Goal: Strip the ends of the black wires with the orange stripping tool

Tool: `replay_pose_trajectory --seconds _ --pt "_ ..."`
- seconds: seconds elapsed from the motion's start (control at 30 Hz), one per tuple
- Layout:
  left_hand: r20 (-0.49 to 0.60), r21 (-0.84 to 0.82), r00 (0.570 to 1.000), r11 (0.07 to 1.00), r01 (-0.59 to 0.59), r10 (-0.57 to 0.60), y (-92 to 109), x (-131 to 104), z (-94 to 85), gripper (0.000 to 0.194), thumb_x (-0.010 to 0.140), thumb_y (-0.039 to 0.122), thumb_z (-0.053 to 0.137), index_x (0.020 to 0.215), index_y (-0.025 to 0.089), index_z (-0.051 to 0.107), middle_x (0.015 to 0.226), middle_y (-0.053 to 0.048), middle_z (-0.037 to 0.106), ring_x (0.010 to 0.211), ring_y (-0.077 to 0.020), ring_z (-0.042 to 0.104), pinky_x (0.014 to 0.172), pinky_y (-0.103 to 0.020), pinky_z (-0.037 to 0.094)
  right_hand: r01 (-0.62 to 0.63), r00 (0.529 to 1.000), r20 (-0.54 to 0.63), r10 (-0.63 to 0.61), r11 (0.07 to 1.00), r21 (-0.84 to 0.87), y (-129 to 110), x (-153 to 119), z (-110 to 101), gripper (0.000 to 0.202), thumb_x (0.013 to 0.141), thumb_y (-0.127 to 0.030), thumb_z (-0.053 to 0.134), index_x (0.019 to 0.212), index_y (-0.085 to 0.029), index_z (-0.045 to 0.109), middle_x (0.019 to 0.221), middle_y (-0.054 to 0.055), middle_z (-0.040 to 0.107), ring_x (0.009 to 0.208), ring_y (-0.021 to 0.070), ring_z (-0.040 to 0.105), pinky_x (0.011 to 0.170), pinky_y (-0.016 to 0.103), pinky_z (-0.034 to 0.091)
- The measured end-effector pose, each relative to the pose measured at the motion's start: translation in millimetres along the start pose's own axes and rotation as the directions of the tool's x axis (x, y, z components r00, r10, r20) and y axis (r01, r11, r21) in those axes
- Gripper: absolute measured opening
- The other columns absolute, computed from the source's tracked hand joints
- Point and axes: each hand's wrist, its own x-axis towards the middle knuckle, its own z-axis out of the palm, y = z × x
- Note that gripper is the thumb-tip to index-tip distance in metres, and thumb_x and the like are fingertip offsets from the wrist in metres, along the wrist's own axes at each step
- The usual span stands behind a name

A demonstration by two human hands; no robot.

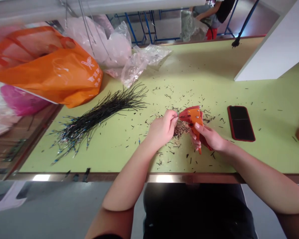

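My right hand (206, 136) is wrapped round the handles of an orange and red wire stripper (194, 114), its jaws facing left. Close to those jaws, my left hand (163, 127) is closed in a pinch at the tool's mouth. What it pinches is mostly hidden; a thin dark end, like a wire, shows between fingertips and jaws. Under both hands lies a heap of short black and coppery scraps (180, 130). To the left rests a long bundle of black wires (102, 111), with blue and silvery tips at its near end.
An orange carrier bag (54, 66) and crumpled clear plastic bags (142, 63) stand at the back left. A phone with a red edge (241, 123) lies at right. A white panel (271, 49) rises behind it. Another person (214, 15) is beyond the table.
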Motion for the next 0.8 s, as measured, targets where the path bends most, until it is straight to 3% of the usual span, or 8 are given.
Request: replay_pose_trajectory --seconds 0.2,0.4,0.53,0.67,0.73,0.77,0.8 --pt "0.031 0.061 0.999 0.997 0.04 -0.042 1 1 -0.6 0.021 0.108 0.031 0.038 0.116 0.021 0.055 0.073 -0.001 0.071 0.062 -0.0189 0.064 0.061 -0.031 0.04 0.08 0.988 -0.129 -0.087 0.995 -0.055 11 4 15 0.064 0.09 -0.078 0.063 0.063 -0.022 0.05 0.05 -0.006 0.047 0.041 0.0112 0.048 0.044 0.026 0.047" --pt "-0.029 0.079 0.998 0.995 0.058 -0.056 -1 2 2.2 0.021 0.108 0.031 0.038 0.113 0.022 0.057 0.068 0.0 0.067 0.057 -0.0176 0.059 0.058 -0.03 0.037 0.128 0.964 -0.226 -0.137 0.99 -0.053 13 6 30 0.064 0.087 -0.078 0.067 0.062 -0.023 0.045 0.048 -0.008 0.043 0.037 0.0093 0.04 0.038 0.025 0.037" --pt "-0.1 0.042 0.995 0.999 0.029 -0.025 0 0 2.8 0.021 0.106 0.03 0.04 0.103 0.023 0.06 0.065 0.002 0.064 0.056 -0.0161 0.057 0.058 -0.029 0.036 0.213 0.955 -0.204 -0.218 0.976 -0.047 18 3 29 0.063 0.089 -0.078 0.064 0.064 -0.022 0.05 0.047 -0.007 0.045 0.038 0.0102 0.043 0.04 0.025 0.039" --pt "-0.204 -0.093 0.977 0.992 -0.082 0.062 0 -3 0.7 0.021 0.105 0.025 0.041 0.097 0.023 0.06 0.066 0.003 0.063 0.055 -0.0129 0.055 0.059 -0.027 0.04 0.295 0.945 -0.134 -0.297 0.955 -0.035 15 -8 21 0.063 0.091 -0.081 0.056 0.077 -0.02 0.064 0.054 -0.003 0.055 0.041 0.0132 0.05 0.039 0.027 0.041" --pt "-0.282 -0.153 0.958 0.983 -0.101 0.054 -7 0 -2.2 0.02 0.105 0.027 0.042 0.094 0.023 0.058 0.07 0.002 0.063 0.057 -0.0124 0.054 0.058 -0.026 0.042 0.408 0.899 -0.178 -0.401 0.913 0.001 0 -17 14 0.058 0.091 -0.079 0.059 0.076 -0.023 0.065 0.054 -0.002 0.055 0.042 0.0144 0.05 0.04 0.03 0.042" --pt "-0.339 -0.184 0.941 0.979 -0.082 0.015 -12 2 -4.0 0.021 0.106 0.028 0.041 0.093 0.023 0.057 0.071 0.002 0.062 0.057 -0.0125 0.053 0.057 -0.026 0.042 0.499 0.839 -0.253 -0.481 0.866 0.008 -11 -22 9 0.054 0.091 -0.074 0.062 0.072 -0.024 0.064 0.053 -0.002 0.052 0.042 0.0143 0.049 0.041 0.031 0.041" --pt "-0.408 -0.22 0.912 0.974 -0.05 -0.045 -18 5 -5.8 0.021 0.106 0.03 0.04 0.093 0.024 0.055 0.071 0.002 0.06 0.058 -0.0128 0.052 0.056 -0.026 0.042 0.616 0.726 -0.388 -0.567 0.788 0.002 -23 -27 3 0.053 0.094 -0.072 0.057 0.067 -0.026 0.061 0.05 -0.002 0.047 0.043 0.0144 0.047 0.044 0.033 0.04"
